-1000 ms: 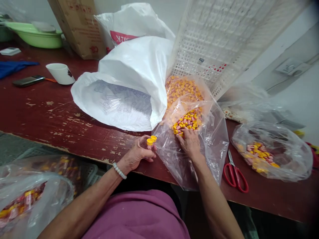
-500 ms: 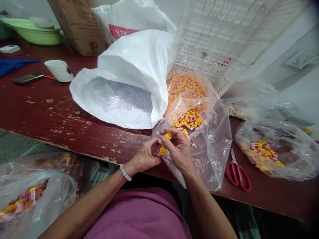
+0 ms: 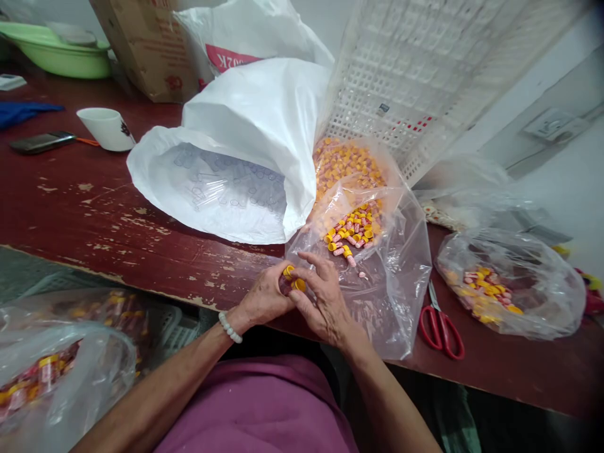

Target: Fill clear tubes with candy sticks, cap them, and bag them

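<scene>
The left hand's (image 3: 268, 296) grip curls round two yellow-capped tubes (image 3: 299, 285); the right hand's (image 3: 325, 305) grip, partly open, touches them. A clear bag (image 3: 391, 314) lies at two o'clock.

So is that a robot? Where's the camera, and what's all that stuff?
No robot, just somebody's two bare hands. Every picture comes from one camera worn on that person's head, looking forward and down. On the dark red table are an open white sack, a clear bag with lots of small yellow-capped pieces, red-handled scissors and a white cup. The left hand holds little things with yellow tops, and the right hand touches them. Fingers hide the rest of them.
</scene>
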Action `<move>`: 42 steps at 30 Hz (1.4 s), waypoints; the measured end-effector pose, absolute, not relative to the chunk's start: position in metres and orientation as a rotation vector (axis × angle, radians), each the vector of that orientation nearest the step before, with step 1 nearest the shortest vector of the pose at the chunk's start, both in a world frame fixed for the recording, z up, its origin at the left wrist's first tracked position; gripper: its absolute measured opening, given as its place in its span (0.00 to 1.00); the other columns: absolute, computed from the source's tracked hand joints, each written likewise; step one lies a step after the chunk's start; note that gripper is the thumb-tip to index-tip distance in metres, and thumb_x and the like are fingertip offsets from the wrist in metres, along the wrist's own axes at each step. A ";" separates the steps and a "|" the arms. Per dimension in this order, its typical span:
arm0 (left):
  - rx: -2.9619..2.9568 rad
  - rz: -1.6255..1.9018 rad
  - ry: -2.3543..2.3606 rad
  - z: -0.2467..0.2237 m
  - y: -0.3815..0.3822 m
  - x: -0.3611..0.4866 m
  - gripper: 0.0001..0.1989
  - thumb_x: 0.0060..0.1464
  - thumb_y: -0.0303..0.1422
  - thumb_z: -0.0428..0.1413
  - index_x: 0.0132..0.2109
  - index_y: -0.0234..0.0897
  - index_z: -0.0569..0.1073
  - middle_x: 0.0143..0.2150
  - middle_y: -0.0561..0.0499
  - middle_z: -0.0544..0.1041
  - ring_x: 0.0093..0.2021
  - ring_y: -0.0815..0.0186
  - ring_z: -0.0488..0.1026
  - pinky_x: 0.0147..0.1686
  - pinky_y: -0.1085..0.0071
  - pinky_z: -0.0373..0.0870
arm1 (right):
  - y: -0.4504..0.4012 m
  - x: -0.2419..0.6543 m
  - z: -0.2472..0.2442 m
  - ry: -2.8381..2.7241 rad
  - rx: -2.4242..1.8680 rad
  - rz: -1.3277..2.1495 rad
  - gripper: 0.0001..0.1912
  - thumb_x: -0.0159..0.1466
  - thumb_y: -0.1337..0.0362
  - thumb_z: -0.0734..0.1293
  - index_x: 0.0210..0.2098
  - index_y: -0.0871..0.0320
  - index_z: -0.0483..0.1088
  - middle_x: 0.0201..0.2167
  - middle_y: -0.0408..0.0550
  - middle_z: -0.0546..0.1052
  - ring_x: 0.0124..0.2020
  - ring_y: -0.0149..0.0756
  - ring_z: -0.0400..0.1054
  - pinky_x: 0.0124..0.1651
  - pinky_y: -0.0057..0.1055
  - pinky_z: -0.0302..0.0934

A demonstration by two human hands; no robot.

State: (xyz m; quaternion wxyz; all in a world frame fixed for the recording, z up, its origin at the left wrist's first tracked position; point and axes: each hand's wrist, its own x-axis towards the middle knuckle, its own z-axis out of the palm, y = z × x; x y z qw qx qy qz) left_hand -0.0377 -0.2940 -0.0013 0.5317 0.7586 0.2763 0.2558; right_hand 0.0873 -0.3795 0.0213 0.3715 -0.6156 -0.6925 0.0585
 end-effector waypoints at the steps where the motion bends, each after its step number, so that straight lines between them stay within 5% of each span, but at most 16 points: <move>1: 1.791 0.602 0.665 -0.002 -0.292 -0.038 0.09 0.38 0.23 0.54 0.32 0.34 0.67 0.28 0.55 0.67 0.28 0.71 0.62 0.28 0.75 0.58 | -0.376 0.093 0.019 -1.743 -1.588 0.147 0.11 0.63 0.59 0.62 0.44 0.52 0.71 0.57 0.49 0.64 0.56 0.41 0.58 0.58 0.44 0.53; 5: 1.622 0.578 0.695 -0.007 -0.285 -0.038 0.17 0.31 0.19 0.51 0.35 0.32 0.68 0.27 0.56 0.66 0.27 0.72 0.61 0.26 0.77 0.56 | -0.358 0.146 0.003 -1.424 -1.879 -0.085 0.12 0.65 0.62 0.58 0.43 0.57 0.71 0.44 0.52 0.72 0.48 0.41 0.64 0.52 0.41 0.59; 10: 1.535 0.588 0.708 -0.008 -0.284 -0.038 0.20 0.31 0.18 0.51 0.38 0.31 0.69 0.29 0.56 0.67 0.28 0.73 0.62 0.27 0.77 0.57 | -0.348 0.205 -0.016 -1.328 -2.504 -0.149 0.16 0.60 0.66 0.62 0.46 0.63 0.70 0.43 0.61 0.74 0.46 0.49 0.65 0.49 0.44 0.58; 18: 1.623 0.551 0.659 -0.007 -0.289 -0.031 0.16 0.32 0.19 0.50 0.34 0.32 0.67 0.27 0.57 0.65 0.27 0.73 0.60 0.25 0.78 0.56 | -0.358 0.134 0.018 -0.993 -1.573 0.445 0.13 0.61 0.58 0.63 0.43 0.56 0.65 0.31 0.45 0.76 0.33 0.34 0.70 0.41 0.34 0.64; 23: 1.758 0.550 0.657 -0.012 -0.291 -0.032 0.14 0.34 0.20 0.51 0.34 0.33 0.67 0.28 0.56 0.66 0.27 0.72 0.61 0.25 0.77 0.56 | -0.369 0.078 0.031 -1.141 -1.504 0.485 0.11 0.59 0.61 0.66 0.42 0.54 0.67 0.36 0.44 0.75 0.34 0.31 0.68 0.39 0.31 0.63; 29: 1.781 0.576 0.643 -0.009 -0.291 -0.035 0.13 0.34 0.20 0.51 0.33 0.34 0.65 0.26 0.58 0.64 0.26 0.73 0.59 0.24 0.77 0.55 | -0.374 0.085 0.037 -1.385 -1.513 0.300 0.09 0.63 0.62 0.63 0.42 0.54 0.68 0.54 0.49 0.68 0.55 0.39 0.62 0.52 0.38 0.59; 36: 2.150 0.429 0.739 -0.002 -0.300 -0.033 0.11 0.35 0.22 0.52 0.31 0.36 0.67 0.25 0.53 0.68 0.27 0.66 0.64 0.28 0.70 0.56 | -0.337 0.082 0.042 -1.312 -1.485 -0.203 0.14 0.65 0.59 0.59 0.48 0.55 0.65 0.51 0.53 0.68 0.55 0.40 0.60 0.58 0.43 0.54; 42: 1.760 0.472 0.732 0.003 -0.305 -0.043 0.12 0.32 0.21 0.52 0.31 0.35 0.67 0.26 0.54 0.68 0.25 0.69 0.64 0.24 0.73 0.58 | -0.310 0.075 0.034 -1.071 -1.400 0.412 0.22 0.66 0.49 0.53 0.51 0.53 0.64 0.49 0.50 0.70 0.45 0.35 0.67 0.47 0.39 0.62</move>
